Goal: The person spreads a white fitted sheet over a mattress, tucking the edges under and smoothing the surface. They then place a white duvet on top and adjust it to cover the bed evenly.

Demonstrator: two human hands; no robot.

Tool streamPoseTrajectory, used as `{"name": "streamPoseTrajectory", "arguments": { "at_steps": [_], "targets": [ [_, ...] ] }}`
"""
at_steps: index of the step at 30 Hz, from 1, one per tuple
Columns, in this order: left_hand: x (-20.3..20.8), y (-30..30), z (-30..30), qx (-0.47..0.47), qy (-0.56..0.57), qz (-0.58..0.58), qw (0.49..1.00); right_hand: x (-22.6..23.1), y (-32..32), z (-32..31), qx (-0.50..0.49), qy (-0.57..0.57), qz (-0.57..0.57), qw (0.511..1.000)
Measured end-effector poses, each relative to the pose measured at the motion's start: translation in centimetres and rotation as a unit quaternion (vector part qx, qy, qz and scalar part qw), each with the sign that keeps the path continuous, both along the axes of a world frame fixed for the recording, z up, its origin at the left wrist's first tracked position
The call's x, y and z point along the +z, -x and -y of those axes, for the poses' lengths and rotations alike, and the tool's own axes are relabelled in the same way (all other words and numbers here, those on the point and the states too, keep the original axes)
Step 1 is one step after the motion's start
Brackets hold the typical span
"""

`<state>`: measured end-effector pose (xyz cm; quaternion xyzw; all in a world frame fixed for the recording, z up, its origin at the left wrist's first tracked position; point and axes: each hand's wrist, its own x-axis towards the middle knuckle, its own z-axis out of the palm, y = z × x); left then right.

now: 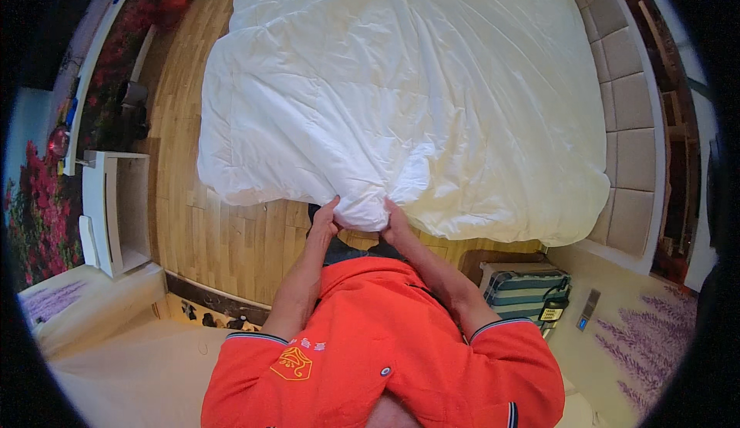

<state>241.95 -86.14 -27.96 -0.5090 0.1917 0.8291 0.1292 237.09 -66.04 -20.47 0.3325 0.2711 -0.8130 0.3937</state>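
A large white duvet [308, 104] lies spread over the bed, with creases fanning out from its near edge. That edge is gripped by my left hand [327, 218] and my right hand [396, 224], a short span of bunched cloth between them. Both thumbs rest on top of the fabric; the other fingers are mostly hidden beneath it. The held part is pulled toward my body, close to my waist. Most of the bed under the duvet is covered from sight.
A padded beige headboard [626, 104] borders the bed on the right. Wood flooring [181, 119] runs along the left, beside a white cabinet [127, 204]. Near my right elbow stands a stool-like seat with a striped green cloth [524, 293]. Behind me on the left is a doorway with shoes [216, 320].
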Motion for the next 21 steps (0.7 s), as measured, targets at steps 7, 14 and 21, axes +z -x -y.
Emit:
{"name": "streamPoseTrajectory", "arguments": {
  "at_steps": [7,14,21],
  "targets": [
    [2.0,-3.0,5.6,-0.352,0.027,0.095,0.931,-2.8,-5.7,5.5,-0.095,-0.040,0.054,0.993],
    [1.5,-7.5,12.3,-0.392,0.087,0.090,0.912,-5.2,-8.4,13.1,-0.054,-0.102,0.138,0.984],
    [-3.1,-8.6,15.4,-0.215,-0.111,0.035,0.970,-3.9,-8.9,16.6,0.014,-0.230,0.111,0.967]
  ]
}}
